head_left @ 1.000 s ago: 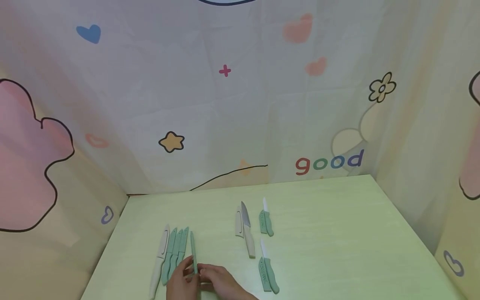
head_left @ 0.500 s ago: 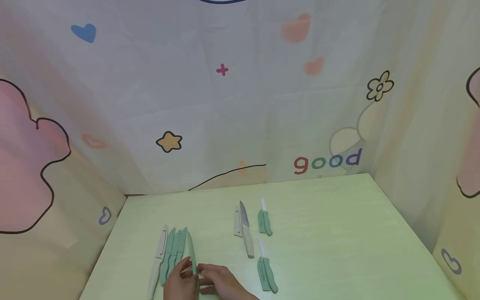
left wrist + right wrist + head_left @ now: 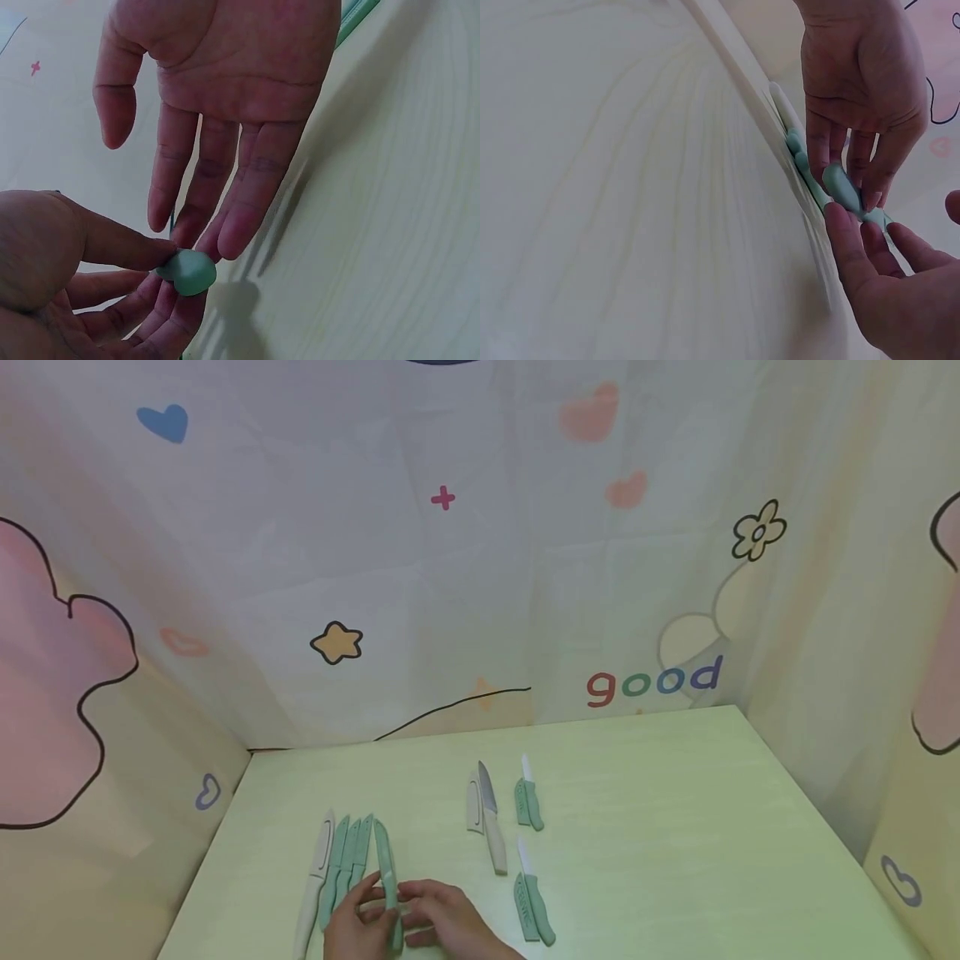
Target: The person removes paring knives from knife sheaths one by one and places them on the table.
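Note:
My left hand [image 3: 360, 922] pinches the handle of a green knife [image 3: 385, 852] between thumb and fingers. The knife's tip points away, and its blade end is green, seemingly sheathed. In the left wrist view, the rounded handle end [image 3: 193, 274] faces the camera. My right hand [image 3: 450, 918] is close on the knife's right side, its fingers extended; in the right wrist view its fingertips [image 3: 838, 217] are at the knife, though firm contact is hard to tell. Left of the held knife lie several sheathed green knives [image 3: 347, 860] and a white-handled sheathed knife [image 3: 313, 885].
Mid-table lies a bare-bladed beige-handled knife [image 3: 492, 831] beside its pale sheath [image 3: 475, 806]. To its right are two white-bladed green knives, one farther [image 3: 533, 806] and one nearer [image 3: 538, 906], each with a green sheath alongside. A printed curtain [image 3: 450, 593] stands behind the pale-green table [image 3: 637, 827].
The held knife has turned from edge-on to show more of its broad side, its handle now more visible between the hands. Both hands stay nearly in place; the view shifts slightly.

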The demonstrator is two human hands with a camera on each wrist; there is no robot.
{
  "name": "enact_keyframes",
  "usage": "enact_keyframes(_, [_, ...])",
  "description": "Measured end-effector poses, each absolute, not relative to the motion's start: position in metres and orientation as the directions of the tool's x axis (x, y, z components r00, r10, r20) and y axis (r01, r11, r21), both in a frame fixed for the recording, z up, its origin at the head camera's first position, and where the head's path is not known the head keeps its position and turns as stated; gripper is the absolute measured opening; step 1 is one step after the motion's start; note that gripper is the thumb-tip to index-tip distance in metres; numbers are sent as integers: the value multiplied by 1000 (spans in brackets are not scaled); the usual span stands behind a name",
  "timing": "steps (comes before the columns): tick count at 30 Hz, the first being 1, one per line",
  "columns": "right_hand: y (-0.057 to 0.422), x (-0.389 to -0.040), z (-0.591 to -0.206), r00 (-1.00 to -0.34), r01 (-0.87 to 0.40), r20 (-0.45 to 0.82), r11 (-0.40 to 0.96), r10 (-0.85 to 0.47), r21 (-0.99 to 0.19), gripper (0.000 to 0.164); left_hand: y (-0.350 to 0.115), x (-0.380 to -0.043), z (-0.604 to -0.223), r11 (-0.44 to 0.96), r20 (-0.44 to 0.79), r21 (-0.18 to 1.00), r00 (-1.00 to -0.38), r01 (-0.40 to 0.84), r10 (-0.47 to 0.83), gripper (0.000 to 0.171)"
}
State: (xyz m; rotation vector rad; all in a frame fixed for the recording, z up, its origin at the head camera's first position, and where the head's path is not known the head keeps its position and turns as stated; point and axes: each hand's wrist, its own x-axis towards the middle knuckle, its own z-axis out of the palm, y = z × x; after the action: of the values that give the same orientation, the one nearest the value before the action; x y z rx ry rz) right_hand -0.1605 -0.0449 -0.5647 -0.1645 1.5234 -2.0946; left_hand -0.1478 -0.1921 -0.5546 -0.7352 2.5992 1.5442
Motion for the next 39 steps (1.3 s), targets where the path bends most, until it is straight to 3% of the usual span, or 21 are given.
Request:
enact_keyframes(12, [-39,-164,-568,-868,325,-206,-205,-452,-923,39,-192,-146,-557,310,-286,874,-913,-374,-292,53])
enact_keyframes(23, [-31,-162,-567,-868,320,-190,-224,-459,-921,39,-182,-145,-553,298,-304,868,-899,-398,-314,54])
enact_keyframes(39, [-20,-162,-569,-876,276,-148,-226,-458,-934,40,-170,-140,-554,393,-169,874,-938,-284,-303,59])
